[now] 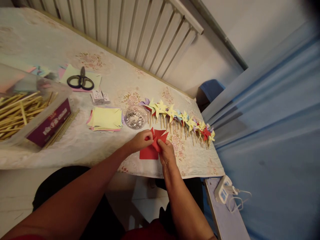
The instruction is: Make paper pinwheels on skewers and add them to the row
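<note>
Between my two hands is a red paper pinwheel piece [160,134], cut into points, some of them bent inward. My left hand [142,140] pinches its left side with closed fingers. On the right side my right hand [167,150] grips it, the thumb pressed on the paper near the middle. Flat on the tablecloth beneath lies a square of red paper [148,154]. Just beyond my hands sits a clear round dish of small metal pins [135,119]. A row of finished paper pinwheels on sticks [171,112] stretches away to the right.
A stack of coloured paper [106,118] lies left of the dish, with small boxes [100,97] and scissors [80,80] behind. A plastic bin [32,128] of wooden sticks stands far left. At lower right, a power strip [223,189] rests on a side surface beside blue curtain [270,133].
</note>
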### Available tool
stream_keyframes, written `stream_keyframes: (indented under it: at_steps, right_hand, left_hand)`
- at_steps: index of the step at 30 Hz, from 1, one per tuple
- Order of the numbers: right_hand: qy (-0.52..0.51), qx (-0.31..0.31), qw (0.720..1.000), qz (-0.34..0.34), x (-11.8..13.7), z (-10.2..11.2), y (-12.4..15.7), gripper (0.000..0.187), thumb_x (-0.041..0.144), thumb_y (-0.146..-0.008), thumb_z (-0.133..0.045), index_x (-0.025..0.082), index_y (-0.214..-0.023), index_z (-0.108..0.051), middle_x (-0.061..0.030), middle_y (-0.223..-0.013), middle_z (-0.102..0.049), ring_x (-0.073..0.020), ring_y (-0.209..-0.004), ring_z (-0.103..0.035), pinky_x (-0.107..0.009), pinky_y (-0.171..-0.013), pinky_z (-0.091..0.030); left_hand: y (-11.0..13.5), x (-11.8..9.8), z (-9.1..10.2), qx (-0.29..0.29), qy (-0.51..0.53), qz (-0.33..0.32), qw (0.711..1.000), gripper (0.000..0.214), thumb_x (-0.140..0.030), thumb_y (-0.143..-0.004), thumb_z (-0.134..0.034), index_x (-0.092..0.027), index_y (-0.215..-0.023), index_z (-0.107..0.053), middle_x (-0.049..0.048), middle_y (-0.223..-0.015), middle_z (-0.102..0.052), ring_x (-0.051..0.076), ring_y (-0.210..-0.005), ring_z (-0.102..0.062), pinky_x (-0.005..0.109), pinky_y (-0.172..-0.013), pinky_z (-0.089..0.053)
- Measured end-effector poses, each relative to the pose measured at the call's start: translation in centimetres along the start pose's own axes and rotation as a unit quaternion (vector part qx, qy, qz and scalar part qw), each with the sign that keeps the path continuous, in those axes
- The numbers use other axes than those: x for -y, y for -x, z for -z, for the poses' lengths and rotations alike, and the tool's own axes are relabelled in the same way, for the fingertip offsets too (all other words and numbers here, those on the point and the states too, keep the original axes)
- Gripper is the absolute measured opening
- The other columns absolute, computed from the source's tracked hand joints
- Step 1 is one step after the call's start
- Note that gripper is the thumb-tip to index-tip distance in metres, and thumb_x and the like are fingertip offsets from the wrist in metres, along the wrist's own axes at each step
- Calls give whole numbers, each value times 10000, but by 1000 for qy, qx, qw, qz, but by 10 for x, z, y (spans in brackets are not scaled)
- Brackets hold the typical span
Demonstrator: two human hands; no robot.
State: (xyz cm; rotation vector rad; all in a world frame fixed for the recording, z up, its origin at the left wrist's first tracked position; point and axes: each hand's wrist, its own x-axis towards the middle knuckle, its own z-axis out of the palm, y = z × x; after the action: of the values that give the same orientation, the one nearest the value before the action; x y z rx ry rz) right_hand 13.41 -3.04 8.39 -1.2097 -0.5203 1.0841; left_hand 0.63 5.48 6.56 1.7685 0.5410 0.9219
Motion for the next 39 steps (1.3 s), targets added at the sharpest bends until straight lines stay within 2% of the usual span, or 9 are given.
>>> stream_keyframes:
  at_steps: [14,18,21,24,28,31,34,36,39]
  right_hand:
    - [29,-12,999,-19,-5,2,-2,286,210,-564,-828,132,-832,-762,-48,-792,-784,-160,-676,-708,-263,-704,-580]
    - [49,-31,998,-12,-7,3,-4,285,216,-578,-807,136,-846,-754,-36,-772,-779,-162,-648,-696,-266,-663,-577]
    - [45,-37,998,4,-9,3,-6,298,223,-590,-797,135,-871,-749,-39,-793,-782,-174,-668,-704,-281,-674,-584]
    - [24,-54,998,23,-9,2,-8,288,211,-589,-794,129,-860,-738,-48,-808,-781,-181,-689,-710,-291,-694,-590]
    - [-1,-86,995,41,-8,1,-12,267,194,-599,-795,131,-847,-717,-44,-814,-774,-170,-702,-706,-282,-703,-590]
    - [-40,-84,994,49,-5,-3,-13,274,212,-619,-797,148,-865,-695,-24,-798,-761,-159,-694,-701,-284,-715,-589]
    - [-80,-83,991,64,-2,-8,-15,295,221,-616,-800,160,-882,-686,-12,-808,-757,-156,-712,-703,-285,-742,-586]
    - [-93,-83,990,67,-2,-11,-17,320,228,-615,-799,159,-908,-689,-15,-833,-759,-158,-733,-704,-288,-756,-582]
    - [-91,-92,990,63,-4,-17,-18,318,235,-618,-787,156,-908,-684,-13,-819,-750,-154,-715,-691,-284,-731,-572]
  left_hand:
    - [-1,3,-2,1,-54,4,999,141,-99,-700,-552,-185,-603,-497,-25,-672,-516,126,-654,-475,268,-654,-375]
    - [0,2,-1,4,-28,13,1000,128,-117,-695,-567,-186,-602,-512,-22,-681,-535,129,-666,-483,275,-670,-382]
    - [1,0,-2,-18,44,45,998,100,-190,-714,-623,-186,-644,-552,-21,-695,-562,138,-693,-503,282,-694,-399]
    - [1,0,-4,-90,185,117,971,206,-338,-729,-720,-183,-780,-595,-17,-738,-605,143,-720,-550,279,-707,-429]
    - [0,2,-3,-148,404,227,873,390,-485,-746,-762,-193,-922,-573,18,-816,-671,156,-740,-637,282,-693,-484]
    - [0,5,-2,-155,487,273,815,390,-487,-771,-757,-185,-956,-595,53,-871,-694,173,-788,-672,301,-701,-526]
    - [3,6,-7,-141,507,266,808,333,-408,-755,-794,-186,-960,-652,59,-964,-714,173,-858,-690,314,-784,-544]
    - [6,6,-14,-108,503,256,818,342,-378,-708,-837,-188,-949,-685,62,-976,-733,185,-884,-695,326,-824,-538]
    - [9,6,-25,-55,470,231,850,397,-355,-628,-890,-156,-933,-734,84,-969,-756,195,-901,-689,319,-857,-518]
